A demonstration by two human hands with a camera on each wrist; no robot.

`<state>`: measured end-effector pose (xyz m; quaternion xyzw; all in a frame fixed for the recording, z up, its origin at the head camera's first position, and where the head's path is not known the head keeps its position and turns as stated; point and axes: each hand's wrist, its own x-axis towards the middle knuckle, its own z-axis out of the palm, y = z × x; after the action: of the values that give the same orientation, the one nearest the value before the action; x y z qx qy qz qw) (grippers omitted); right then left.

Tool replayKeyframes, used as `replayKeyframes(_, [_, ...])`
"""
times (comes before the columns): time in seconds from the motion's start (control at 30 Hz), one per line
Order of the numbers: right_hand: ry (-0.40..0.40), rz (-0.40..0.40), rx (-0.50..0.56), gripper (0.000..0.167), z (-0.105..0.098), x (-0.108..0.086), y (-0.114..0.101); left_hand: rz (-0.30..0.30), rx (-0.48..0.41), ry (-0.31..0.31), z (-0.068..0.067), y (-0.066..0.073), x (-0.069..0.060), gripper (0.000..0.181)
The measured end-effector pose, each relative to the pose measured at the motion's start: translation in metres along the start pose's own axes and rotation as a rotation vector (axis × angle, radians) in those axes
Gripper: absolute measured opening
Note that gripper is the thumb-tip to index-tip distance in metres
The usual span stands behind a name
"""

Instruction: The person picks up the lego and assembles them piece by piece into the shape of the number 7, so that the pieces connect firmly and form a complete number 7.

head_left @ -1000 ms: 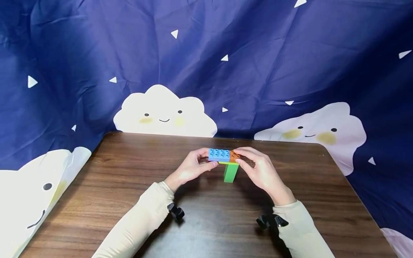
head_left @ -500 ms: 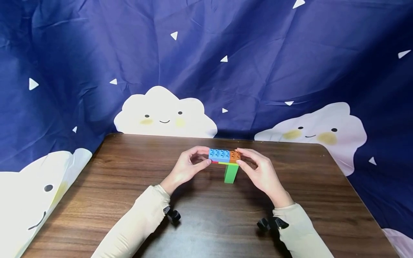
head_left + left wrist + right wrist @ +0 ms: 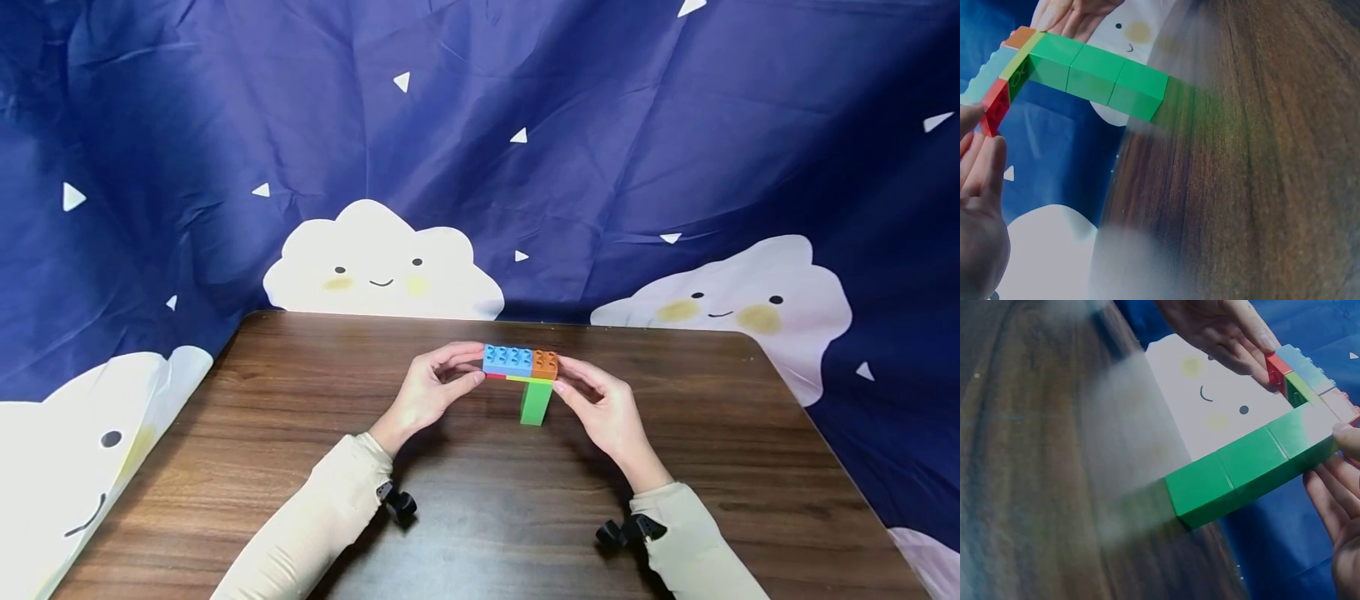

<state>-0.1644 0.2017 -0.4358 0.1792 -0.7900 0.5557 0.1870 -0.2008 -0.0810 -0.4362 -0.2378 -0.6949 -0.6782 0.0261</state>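
Observation:
A toy brick structure stands on the table, made of a green brick column [image 3: 536,403] with a wider row across its top. That row has a blue brick [image 3: 507,359] on the left and an orange brick [image 3: 544,363] on the right, studs upward. Under them lie a thin lime plate [image 3: 1025,60] and a thin red plate [image 3: 995,106], the red one at the overhanging left end. My left hand [image 3: 423,393] pinches that left end between thumb and fingers. At the right end, my right hand [image 3: 611,410] pinches around the orange brick and the column's top.
The brown wooden table [image 3: 472,500] extends around the structure on all sides. A dark blue cloth [image 3: 480,150] with white clouds and triangles hangs behind the far edge. Black wrist cameras [image 3: 395,503] sit on both sleeves.
My right fingers have come off the top of the orange brick and lowered to its right side. My left hand has shifted slightly left, baring more of the red plate. The structure stays in place.

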Motion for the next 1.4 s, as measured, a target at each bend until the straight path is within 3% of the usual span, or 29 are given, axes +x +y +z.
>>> replayKeyframes(0.4, [0.076,0.06,0.021,0.03,0.001,0.001,-0.004,0.011,0.022,-0.002,0.003,0.002,0.005,0.044])
replayKeyframes(0.73, [0.046,0.212,0.035,0.029,-0.002,0.0,-0.006,0.053,0.036,-0.039,0.004,-0.001,0.005,0.05])
replayKeyframes(1.07, [0.069,0.158,0.026,0.027,0.0,-0.003,-0.001,0.097,0.164,-0.063,0.003,-0.004,0.008,0.051])
replayKeyframes(1.4, [0.067,0.144,0.05,0.028,0.003,-0.004,0.001,0.238,0.3,-0.048,0.0,-0.008,0.008,0.042])
